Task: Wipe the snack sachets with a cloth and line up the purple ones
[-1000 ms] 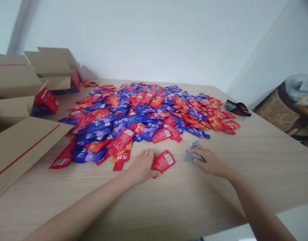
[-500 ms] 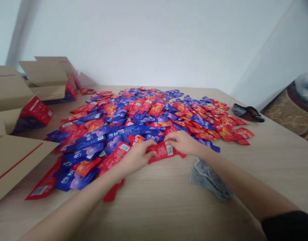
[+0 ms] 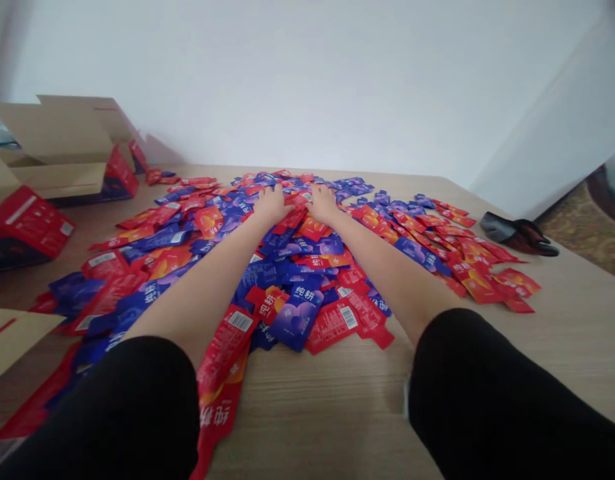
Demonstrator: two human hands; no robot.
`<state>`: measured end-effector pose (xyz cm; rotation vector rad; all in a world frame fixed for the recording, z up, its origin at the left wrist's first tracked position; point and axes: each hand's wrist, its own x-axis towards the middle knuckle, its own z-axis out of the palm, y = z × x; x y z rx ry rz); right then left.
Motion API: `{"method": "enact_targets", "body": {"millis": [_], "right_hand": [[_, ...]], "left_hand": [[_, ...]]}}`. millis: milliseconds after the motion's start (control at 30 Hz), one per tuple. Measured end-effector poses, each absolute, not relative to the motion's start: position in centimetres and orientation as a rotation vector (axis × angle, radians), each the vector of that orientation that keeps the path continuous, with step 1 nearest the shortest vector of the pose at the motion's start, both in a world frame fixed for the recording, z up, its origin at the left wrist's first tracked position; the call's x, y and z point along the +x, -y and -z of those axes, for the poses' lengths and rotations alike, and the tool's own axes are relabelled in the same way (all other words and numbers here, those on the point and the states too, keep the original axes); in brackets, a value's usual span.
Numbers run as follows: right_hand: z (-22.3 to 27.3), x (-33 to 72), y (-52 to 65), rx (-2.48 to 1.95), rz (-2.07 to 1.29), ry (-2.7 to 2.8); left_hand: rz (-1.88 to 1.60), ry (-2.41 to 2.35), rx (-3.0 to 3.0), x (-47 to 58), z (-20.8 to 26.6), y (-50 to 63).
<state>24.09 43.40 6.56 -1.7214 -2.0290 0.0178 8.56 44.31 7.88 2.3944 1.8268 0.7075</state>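
A wide heap of small flat pouches, mostly blue-purple pouches [image 3: 298, 313] and red pouches [image 3: 337, 323], covers the middle of the table. Both my arms stretch over it toward its far part. My left hand [image 3: 272, 205] rests on top of the heap with its fingers apart. Just to its right, my right hand [image 3: 323, 204] lies on the pouches too, its fingers spread. Between the hands is a red pouch [image 3: 298, 200] with a white label; whether either thumb touches it I cannot tell. The fingertips are partly lost among the pouches.
Open cardboard cartons with red and dark-blue printed sides, one carton [image 3: 30, 223] nearer and another carton [image 3: 62, 180] behind, stand at the left. A dark, shiny object [image 3: 520, 233] lies near the table's right edge. A white wall [image 3: 307, 80] rises behind the table [image 3: 307, 413].
Both hands have left the red pouch at the heap's near edge and reached forward to its far part. That pouch now lies on the table. The view has shifted slightly.
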Motion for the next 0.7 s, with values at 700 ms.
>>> {"method": "enact_targets", "body": {"millis": [700], "right_hand": [[-4.5,28.7,-25.9,-1.539,0.347,2.553]], "left_hand": [[-0.171,-1.225,3.234,7.8,-4.1,-28.8]]}}
